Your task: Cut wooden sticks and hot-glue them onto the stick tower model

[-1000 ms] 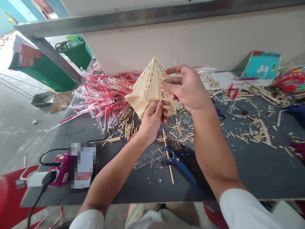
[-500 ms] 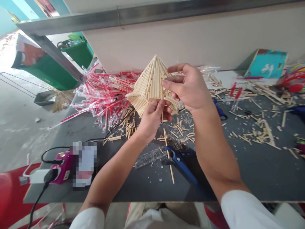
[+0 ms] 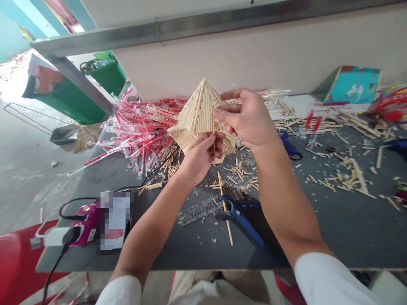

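Note:
A peaked roof-like model (image 3: 194, 113) built of pale wooden sticks stands on the table in front of me, its flared lower part partly behind my hands. My left hand (image 3: 202, 156) pinches a thin wooden stick (image 3: 213, 126) between thumb and fingers, low before the model's front. Higher up, my right hand (image 3: 246, 116) has its thumb and fingers closed on the upper end of the same stick, close to the model's right slope. Whether the stick touches the model I cannot tell. Below my hands, another stick (image 3: 228, 231) lies across a blue-handled cutter (image 3: 243, 222).
A clear ruler (image 3: 199, 211) lies by the cutter. Red-and-clear wrapped sticks (image 3: 136, 131) are heaped at back left, with stick offcuts (image 3: 346, 180) scattered right. A blue glue gun (image 3: 290, 148) sits behind my right forearm. A purple power adapter (image 3: 87, 224) and phone (image 3: 116, 220) are front left.
Both hands have shifted slightly left with the stick, still before the model. The camera view has tilted a little.

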Motion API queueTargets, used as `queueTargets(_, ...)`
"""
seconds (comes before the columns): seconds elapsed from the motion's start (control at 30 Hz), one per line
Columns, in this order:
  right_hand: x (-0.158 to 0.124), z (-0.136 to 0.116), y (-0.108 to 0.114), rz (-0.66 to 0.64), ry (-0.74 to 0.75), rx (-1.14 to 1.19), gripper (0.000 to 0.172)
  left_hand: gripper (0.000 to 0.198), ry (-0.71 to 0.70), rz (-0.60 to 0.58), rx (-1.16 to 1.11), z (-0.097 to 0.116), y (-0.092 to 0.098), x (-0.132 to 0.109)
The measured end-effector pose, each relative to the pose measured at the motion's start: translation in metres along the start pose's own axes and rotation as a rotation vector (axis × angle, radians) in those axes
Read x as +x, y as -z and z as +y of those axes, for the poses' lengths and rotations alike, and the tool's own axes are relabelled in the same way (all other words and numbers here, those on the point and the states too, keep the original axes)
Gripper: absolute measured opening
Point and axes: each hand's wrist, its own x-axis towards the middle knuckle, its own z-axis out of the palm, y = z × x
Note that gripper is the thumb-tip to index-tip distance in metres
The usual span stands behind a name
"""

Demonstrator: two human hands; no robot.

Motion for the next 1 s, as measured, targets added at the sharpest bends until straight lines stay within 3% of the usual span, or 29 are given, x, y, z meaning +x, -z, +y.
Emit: queueTargets(1.0, 0.0004, 0.0025, 0.0017, -0.009, -0.001, 0.012, 0.035, 0.03, 0.014, 0.036, -0.101, -0.0026, -0.0024, 0.0025)
